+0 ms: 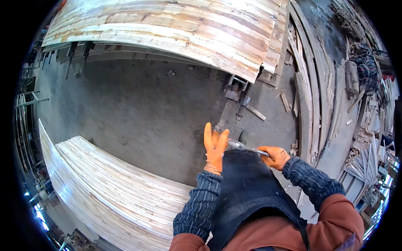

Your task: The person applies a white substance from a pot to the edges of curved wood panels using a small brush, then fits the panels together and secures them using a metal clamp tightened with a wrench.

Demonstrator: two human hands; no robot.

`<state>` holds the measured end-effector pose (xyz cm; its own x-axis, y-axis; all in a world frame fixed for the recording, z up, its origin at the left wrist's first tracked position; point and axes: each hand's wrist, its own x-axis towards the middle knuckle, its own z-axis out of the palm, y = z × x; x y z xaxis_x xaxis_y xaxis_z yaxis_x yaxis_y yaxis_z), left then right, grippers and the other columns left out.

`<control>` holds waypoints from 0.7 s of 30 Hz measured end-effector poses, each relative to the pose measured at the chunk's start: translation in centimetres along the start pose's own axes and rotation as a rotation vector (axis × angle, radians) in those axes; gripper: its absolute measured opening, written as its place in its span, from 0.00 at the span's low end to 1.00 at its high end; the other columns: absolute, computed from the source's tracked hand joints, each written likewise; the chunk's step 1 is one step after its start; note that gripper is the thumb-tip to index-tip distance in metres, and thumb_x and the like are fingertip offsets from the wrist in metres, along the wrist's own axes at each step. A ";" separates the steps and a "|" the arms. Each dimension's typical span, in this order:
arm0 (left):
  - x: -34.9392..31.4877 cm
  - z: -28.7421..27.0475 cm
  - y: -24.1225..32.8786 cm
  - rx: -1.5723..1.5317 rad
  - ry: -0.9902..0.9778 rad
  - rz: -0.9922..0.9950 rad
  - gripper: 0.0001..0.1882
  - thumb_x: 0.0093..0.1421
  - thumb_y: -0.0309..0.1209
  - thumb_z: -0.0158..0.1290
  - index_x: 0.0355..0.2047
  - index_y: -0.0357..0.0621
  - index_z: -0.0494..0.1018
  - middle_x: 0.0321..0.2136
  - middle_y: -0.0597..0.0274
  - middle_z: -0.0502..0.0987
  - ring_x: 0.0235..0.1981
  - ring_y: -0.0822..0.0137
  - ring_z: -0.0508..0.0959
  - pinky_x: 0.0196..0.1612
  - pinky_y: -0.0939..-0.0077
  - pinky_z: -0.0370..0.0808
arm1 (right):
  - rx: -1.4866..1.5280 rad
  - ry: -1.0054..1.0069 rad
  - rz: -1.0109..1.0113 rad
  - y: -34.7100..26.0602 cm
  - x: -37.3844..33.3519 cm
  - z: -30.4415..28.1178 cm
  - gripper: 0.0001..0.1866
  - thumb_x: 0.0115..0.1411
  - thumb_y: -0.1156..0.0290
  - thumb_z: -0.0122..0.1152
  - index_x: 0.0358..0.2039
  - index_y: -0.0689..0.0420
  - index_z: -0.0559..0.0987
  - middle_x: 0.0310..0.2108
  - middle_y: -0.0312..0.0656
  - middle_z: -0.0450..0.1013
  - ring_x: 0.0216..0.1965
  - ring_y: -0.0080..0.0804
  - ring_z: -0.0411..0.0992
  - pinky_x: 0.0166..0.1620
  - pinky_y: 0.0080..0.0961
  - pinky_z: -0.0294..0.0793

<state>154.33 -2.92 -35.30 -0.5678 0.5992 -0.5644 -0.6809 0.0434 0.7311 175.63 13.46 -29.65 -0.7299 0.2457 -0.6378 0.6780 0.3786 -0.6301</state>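
My right hand [274,157], in an orange glove, is closed round the end of a long metal wrench [247,148]. The wrench's thicker head reaches left to my other hand. My left hand [215,150], gloved the same, has its fingers raised and spread beside that head, at the near end of a threaded clamp screw [226,112]. Its palm side and the exact contact with the screw are hidden. A second, shorter clamp screw [241,108] sits just right of the first. Both come out from under the corner of a large wooden panel [180,31].
A stack of pale jointed wood panels [121,175] lies at the lower left. Long boards [307,113] run along the right, with wood scraps [284,101] on the floor. More clamp bars [70,58] hang under the panel's left end. A dark apron [251,184] covers my front.
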 end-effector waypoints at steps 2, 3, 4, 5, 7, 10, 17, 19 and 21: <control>0.2 -1.0 1.3 -0.256 0.024 -0.193 0.34 0.70 0.38 0.49 0.73 0.50 0.50 0.64 0.52 0.65 0.57 0.60 0.73 0.58 0.68 0.73 | -0.013 -0.041 0.146 -6.3 -1.4 -3.1 0.20 0.67 0.61 0.52 0.58 0.50 0.72 0.36 0.53 0.79 0.38 0.56 0.78 0.41 0.45 0.76; 0.0 -1.8 1.3 -0.422 0.047 -0.229 0.33 0.72 0.42 0.47 0.72 0.50 0.51 0.64 0.52 0.65 0.59 0.59 0.71 0.59 0.66 0.72 | -0.047 -0.077 0.186 -8.0 -1.7 -4.6 0.21 0.67 0.61 0.51 0.60 0.50 0.71 0.36 0.54 0.79 0.38 0.56 0.78 0.41 0.46 0.76; 0.2 -2.7 0.9 -0.387 -0.032 -0.188 0.32 0.74 0.49 0.40 0.72 0.49 0.52 0.66 0.52 0.63 0.64 0.55 0.67 0.64 0.58 0.69 | -0.079 -0.108 0.226 -9.6 -1.7 -5.6 0.22 0.68 0.62 0.50 0.61 0.50 0.69 0.37 0.54 0.79 0.38 0.56 0.78 0.41 0.46 0.76; 0.3 -3.6 0.4 -0.444 -0.032 -0.237 0.32 0.74 0.49 0.39 0.72 0.50 0.52 0.67 0.52 0.62 0.64 0.54 0.66 0.65 0.57 0.68 | -0.111 -0.139 0.266 -10.8 -1.5 -6.2 0.22 0.68 0.62 0.49 0.62 0.50 0.67 0.37 0.55 0.79 0.38 0.56 0.78 0.41 0.47 0.76; 1.2 -3.9 1.0 -0.574 -0.035 -0.337 0.32 0.75 0.50 0.37 0.72 0.50 0.52 0.67 0.52 0.61 0.66 0.52 0.65 0.66 0.55 0.66 | -0.349 -0.072 0.150 -12.4 -1.2 -7.1 0.20 0.69 0.62 0.49 0.60 0.51 0.69 0.36 0.55 0.79 0.37 0.55 0.79 0.41 0.48 0.76; 2.0 -4.0 1.2 -0.619 -0.081 -0.389 0.34 0.74 0.54 0.38 0.72 0.48 0.52 0.68 0.52 0.60 0.67 0.51 0.63 0.68 0.53 0.63 | -0.593 -0.116 0.225 -16.4 0.3 -8.4 0.19 0.69 0.63 0.49 0.57 0.52 0.71 0.35 0.52 0.80 0.37 0.53 0.79 0.41 0.46 0.77; 3.2 -3.7 0.3 -0.725 -0.127 -0.482 0.29 0.71 0.51 0.48 0.63 0.48 0.64 0.46 0.61 0.74 0.47 0.60 0.74 0.61 0.56 0.73 | -1.019 -0.430 0.386 -25.4 6.0 -8.0 0.16 0.66 0.68 0.48 0.49 0.61 0.76 0.32 0.52 0.80 0.37 0.50 0.81 0.37 0.48 0.80; 3.3 -3.7 1.3 -0.691 -0.089 -0.529 0.27 0.70 0.50 0.50 0.62 0.48 0.66 0.43 0.63 0.74 0.45 0.61 0.75 0.58 0.58 0.74 | -1.026 -0.511 0.418 -27.2 8.0 -7.2 0.17 0.65 0.69 0.49 0.50 0.65 0.75 0.36 0.54 0.80 0.39 0.49 0.81 0.39 0.49 0.81; 3.1 -3.5 2.6 -0.689 -0.073 -0.505 0.26 0.69 0.48 0.52 0.62 0.49 0.67 0.40 0.66 0.75 0.43 0.64 0.75 0.53 0.61 0.76 | -1.063 -0.562 0.469 -29.8 8.6 -6.9 0.18 0.66 0.69 0.48 0.52 0.65 0.75 0.37 0.54 0.80 0.41 0.50 0.81 0.42 0.47 0.81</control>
<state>149.22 -3.72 -36.51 -0.1054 0.6899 -0.7162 -0.9867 -0.1623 -0.0110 148.53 10.50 -13.31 -0.1303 0.2386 -0.9623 0.2675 0.9431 0.1976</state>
